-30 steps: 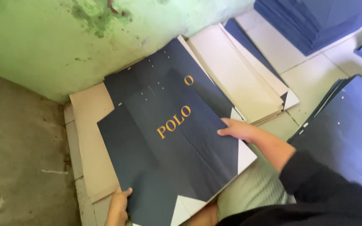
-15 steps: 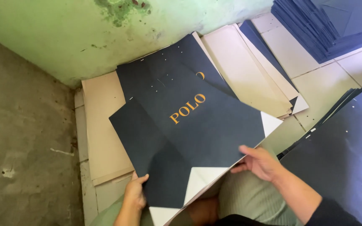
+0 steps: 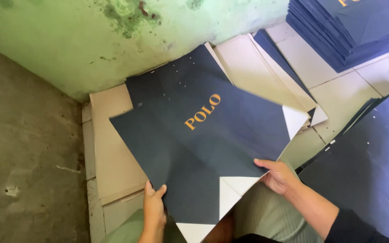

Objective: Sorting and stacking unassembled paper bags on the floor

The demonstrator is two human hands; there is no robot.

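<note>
Fingers (image 3: 153, 194) of the left hand (image 3: 154, 216) and right hand (image 3: 279, 176) were closed on the near edges of the dark navy cardboard sheet with gold lettering (image 3: 203, 148). Its long axis pointed away, toward the green wall (image 3: 91, 40).

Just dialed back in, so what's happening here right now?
A person holds a dark sheet with gold lettering in both hands: the left hand grips its near edge, the right hand its right edge. It is lifted over a pile of similar sheets lying on cardboard by a green wall. More stacks lie to the right.

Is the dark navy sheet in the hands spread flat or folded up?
Spread flat. The dark navy sheet shows one broad unfolded face, its white corner flaps splayed out, left hand and right hand gripping its near edge.
</note>
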